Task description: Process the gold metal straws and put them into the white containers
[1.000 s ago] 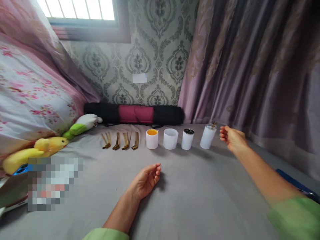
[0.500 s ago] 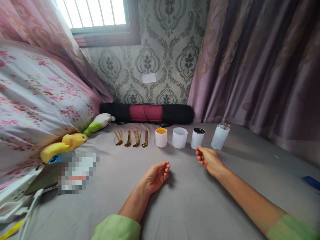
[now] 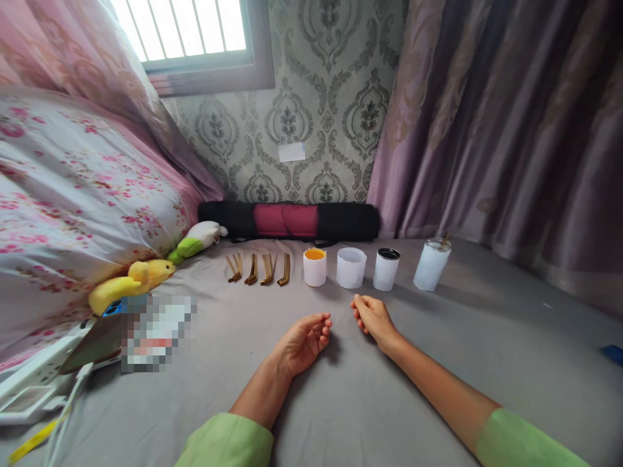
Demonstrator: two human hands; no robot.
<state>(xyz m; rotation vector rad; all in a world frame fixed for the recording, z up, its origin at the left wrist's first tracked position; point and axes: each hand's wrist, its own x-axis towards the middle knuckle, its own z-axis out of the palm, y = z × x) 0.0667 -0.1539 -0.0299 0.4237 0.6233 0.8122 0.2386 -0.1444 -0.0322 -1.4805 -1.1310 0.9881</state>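
Observation:
My left hand (image 3: 307,340) lies palm half up on the grey sheet, its fingers loosely curled and apart, with nothing seen in it. To its right, my right hand (image 3: 374,319) hovers low over the sheet, thumb against curled fingers; whether anything is inside is hidden. Beyond the hands stand a white-wrapped container with an orange inside (image 3: 315,268), a wider white container (image 3: 350,269), a white-wrapped can with a dark inside (image 3: 386,271), and a tilted-looking white-wrapped jar (image 3: 431,266) holding thin brown sticks. Several small bunches of bent golden-brown sticks (image 3: 283,271) lie to the left.
A black and maroon roll (image 3: 286,221) lies along the wall. Plush toys (image 3: 150,275), a power strip (image 3: 43,350) and white cables (image 3: 71,402) are at left, beside a floral cover (image 3: 87,194). A blue object (image 3: 612,354) sits at the right edge.
My right hand has moved left, away from the dark-topped can and towards my left hand. My left hand has stayed in place. The view has shifted slightly.

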